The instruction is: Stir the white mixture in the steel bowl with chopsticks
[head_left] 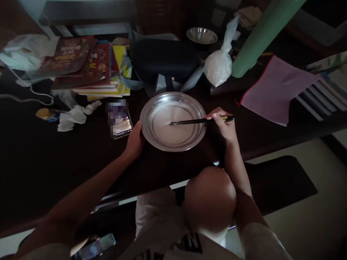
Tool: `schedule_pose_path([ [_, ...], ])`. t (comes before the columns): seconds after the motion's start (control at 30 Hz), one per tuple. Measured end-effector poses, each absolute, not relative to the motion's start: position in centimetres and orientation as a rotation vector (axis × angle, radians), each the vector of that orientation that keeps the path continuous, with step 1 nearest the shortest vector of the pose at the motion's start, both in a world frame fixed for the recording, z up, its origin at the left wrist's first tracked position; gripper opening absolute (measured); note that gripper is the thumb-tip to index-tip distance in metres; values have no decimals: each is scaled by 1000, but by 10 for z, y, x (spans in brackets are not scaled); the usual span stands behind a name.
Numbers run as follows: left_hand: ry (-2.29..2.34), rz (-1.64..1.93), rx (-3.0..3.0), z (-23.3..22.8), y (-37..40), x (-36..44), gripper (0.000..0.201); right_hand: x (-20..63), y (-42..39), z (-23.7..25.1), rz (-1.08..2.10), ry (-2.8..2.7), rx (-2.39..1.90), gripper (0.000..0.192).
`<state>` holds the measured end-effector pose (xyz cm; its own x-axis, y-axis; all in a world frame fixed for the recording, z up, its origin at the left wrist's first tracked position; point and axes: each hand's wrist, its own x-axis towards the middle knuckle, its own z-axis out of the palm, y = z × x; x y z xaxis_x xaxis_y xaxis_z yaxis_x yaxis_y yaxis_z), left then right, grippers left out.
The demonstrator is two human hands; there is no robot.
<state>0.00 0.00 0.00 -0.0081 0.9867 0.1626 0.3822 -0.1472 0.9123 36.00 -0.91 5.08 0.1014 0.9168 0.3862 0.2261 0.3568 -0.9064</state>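
Note:
A round metal bowl [173, 147] stands on the dark table in front of me, with a whitish liquid [173, 134] in its bottom. My left hand [135, 141] grips the bowl's left rim; the fingertips are hidden beneath and behind it. In my right hand [224, 125] is a pair of dark chopsticks [191, 121] with yellowish ends, held closed over the right rim. Their tips dip into the liquid near the middle of the bowl. Left of the bowl, close to my left hand, lies a lit phone [121, 126].
Behind the bowl are a dark case [165, 59], a tied bag of white powder [219, 66] and a smaller metal bowl [202, 36]. Stacked books [92, 68], crumpled tissue [72, 117] and a small jar [47, 114] occupy the left. A green cylinder [262, 39] and a pink mesh pouch [273, 92] are right.

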Motion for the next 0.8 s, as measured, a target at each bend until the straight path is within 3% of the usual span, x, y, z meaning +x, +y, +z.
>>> schedule_pose_path([
  [0.2, 1467, 1114, 1767, 0, 0, -1, 19, 359, -10, 52, 763, -1352, -1126, 45],
  [0.8, 1458, 1119, 1771, 19, -4, 4, 22, 361, -9, 50, 738, -1364, -1135, 47],
])
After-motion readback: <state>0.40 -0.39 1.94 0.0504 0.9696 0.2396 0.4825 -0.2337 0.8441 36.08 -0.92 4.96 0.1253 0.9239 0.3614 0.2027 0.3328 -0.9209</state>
